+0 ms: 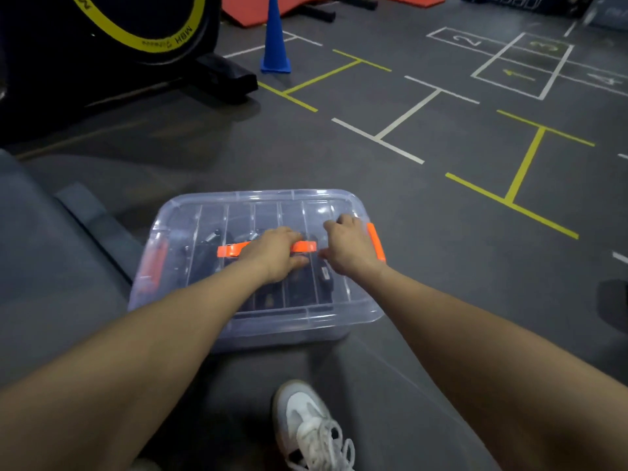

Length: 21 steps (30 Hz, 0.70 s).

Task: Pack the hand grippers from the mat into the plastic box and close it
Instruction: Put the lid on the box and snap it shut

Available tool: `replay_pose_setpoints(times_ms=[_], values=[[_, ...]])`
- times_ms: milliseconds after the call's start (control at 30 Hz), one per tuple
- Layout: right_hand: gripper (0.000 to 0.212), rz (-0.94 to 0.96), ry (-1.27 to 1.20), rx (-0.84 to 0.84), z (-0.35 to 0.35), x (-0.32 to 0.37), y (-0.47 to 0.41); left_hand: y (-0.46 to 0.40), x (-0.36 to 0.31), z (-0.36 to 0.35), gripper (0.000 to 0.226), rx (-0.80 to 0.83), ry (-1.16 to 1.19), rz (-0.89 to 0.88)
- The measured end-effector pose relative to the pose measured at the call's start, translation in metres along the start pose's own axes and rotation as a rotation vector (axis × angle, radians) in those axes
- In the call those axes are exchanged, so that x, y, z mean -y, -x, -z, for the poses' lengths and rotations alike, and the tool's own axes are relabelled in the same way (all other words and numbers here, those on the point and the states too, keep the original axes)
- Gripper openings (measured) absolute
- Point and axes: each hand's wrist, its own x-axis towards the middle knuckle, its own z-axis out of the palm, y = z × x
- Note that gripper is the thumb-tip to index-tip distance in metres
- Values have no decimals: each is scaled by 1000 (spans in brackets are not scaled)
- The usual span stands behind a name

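Gripping orange handle (pixel 266 248), ribbed clear lid (pixel 210 215)

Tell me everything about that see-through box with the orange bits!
The plastic box is clear and rectangular, sitting flat on the grey floor mat. Its ribbed clear lid is on top. It has an orange handle across the lid and orange latches at both ends. Dark hand grippers show inside. The left hand grips the handle; the right hand rests by the right latch.

1 plastic box (pixel 190 212), 2 hands (pixel 275 254), 1 cone (pixel 275 39).
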Motion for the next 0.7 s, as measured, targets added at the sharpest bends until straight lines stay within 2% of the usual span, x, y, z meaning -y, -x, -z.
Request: replay_pose_setpoints(times_ms=[133, 267, 467, 633, 700], values=[[47, 209, -19, 165, -15, 76, -7, 33, 59, 15, 43, -134, 49, 193], [62, 307, -19, 267, -32, 132, -12, 63, 118, 21, 48, -197, 57, 371], [86, 305, 72, 345, -46, 150, -18, 88, 164, 16, 60, -160, 126, 535], [86, 288, 83, 377, -41, 151, -17, 82, 172, 10, 53, -6, 332, 632], [86, 286, 88, 380, -40, 152, -16, 79, 171, 9, 52, -6, 404, 652]])
